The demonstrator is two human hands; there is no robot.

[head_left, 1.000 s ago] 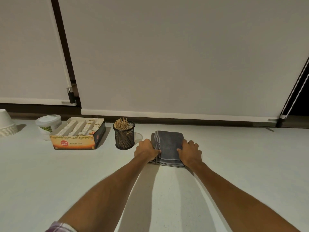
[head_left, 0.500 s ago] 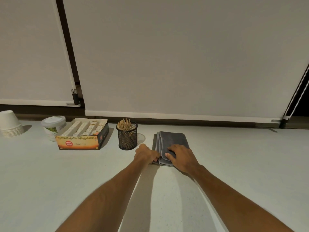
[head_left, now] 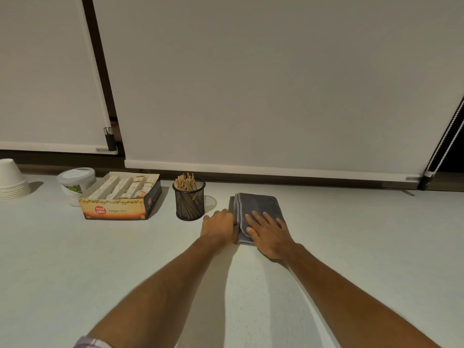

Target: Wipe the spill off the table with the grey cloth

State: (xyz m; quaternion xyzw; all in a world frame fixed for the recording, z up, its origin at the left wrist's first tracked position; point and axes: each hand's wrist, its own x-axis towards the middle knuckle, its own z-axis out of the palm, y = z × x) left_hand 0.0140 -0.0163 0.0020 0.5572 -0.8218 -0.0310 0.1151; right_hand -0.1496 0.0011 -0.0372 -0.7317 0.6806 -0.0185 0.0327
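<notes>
Cloth [head_left: 258, 207] lies folded on table [head_left: 351, 247], near mesh cup [head_left: 189, 199]. Right hand [head_left: 270, 234] rests flat, fingers spread on top; left hand [head_left: 218, 226] curls at its left edge, grip unclear. Risk: a leftward sweep tips the cup

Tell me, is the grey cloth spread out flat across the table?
No, the grey cloth lies folded in a neat stack, with the right hand resting flat on top.
</notes>
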